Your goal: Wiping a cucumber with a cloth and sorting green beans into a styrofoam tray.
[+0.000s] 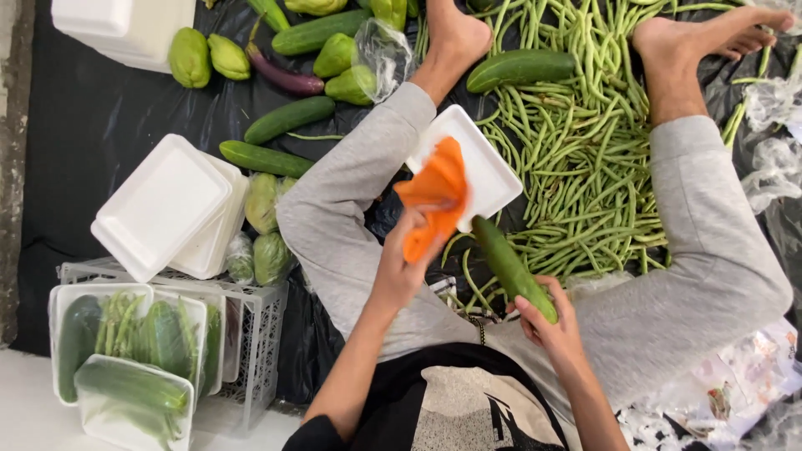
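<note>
My left hand [403,266] grips an orange cloth [434,196] and presses it against a white foam tray [484,167] that leans on my left knee. My right hand [547,321] holds a green cucumber [511,266] by its near end, the far end pointing up toward the tray. I sit cross-legged in grey trousers on black plastic sheeting [100,117], both bare feet toward the top. A large heap of green beans [585,142] lies between my legs.
Stacked white foam trays [163,205] rest on a grey crate [259,334] at left, with wrapped trays of vegetables [134,351] beside it. Loose cucumbers [288,119], pale green chayotes [190,57] and an aubergine [284,77] lie at the top left. Crumpled clear plastic [773,159] sits right.
</note>
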